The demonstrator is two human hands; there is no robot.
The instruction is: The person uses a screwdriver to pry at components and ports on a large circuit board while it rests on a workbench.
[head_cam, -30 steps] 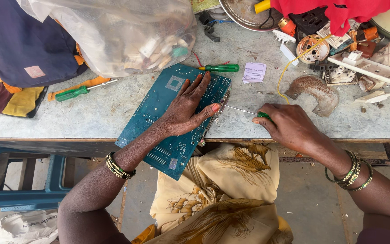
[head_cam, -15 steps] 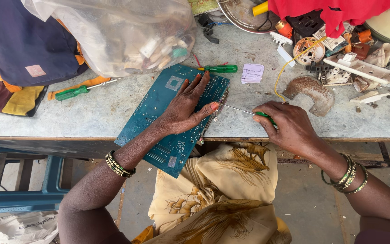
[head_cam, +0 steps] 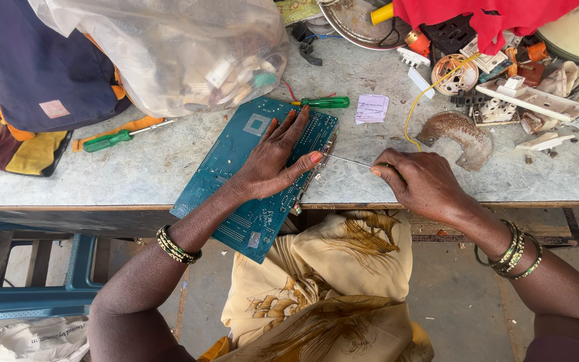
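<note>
A blue-green circuit board [head_cam: 236,161] lies tilted on the grey worktable [head_cam: 135,174], its lower end hanging over the front edge. My left hand [head_cam: 273,157] presses flat on the board, fingers spread. My right hand [head_cam: 423,181] grips a thin screwdriver [head_cam: 351,161] with a green handle mostly hidden in the fist. Its metal shaft points left, and the tip touches the board's right edge beside my left thumb.
A clear plastic bag of parts [head_cam: 182,47] and a dark backpack [head_cam: 41,67] sit at the back left. Two green-handled screwdrivers [head_cam: 326,102] [head_cam: 112,139] lie on the table. Scrap electrical parts [head_cam: 504,94], a rusty curved piece [head_cam: 460,131] and a blue stool [head_cam: 28,281] surround me.
Hardly anything has moved. My right hand and the screwdriver have shifted slightly, the tip staying at the board's right edge. My left hand stays flat on the board.
</note>
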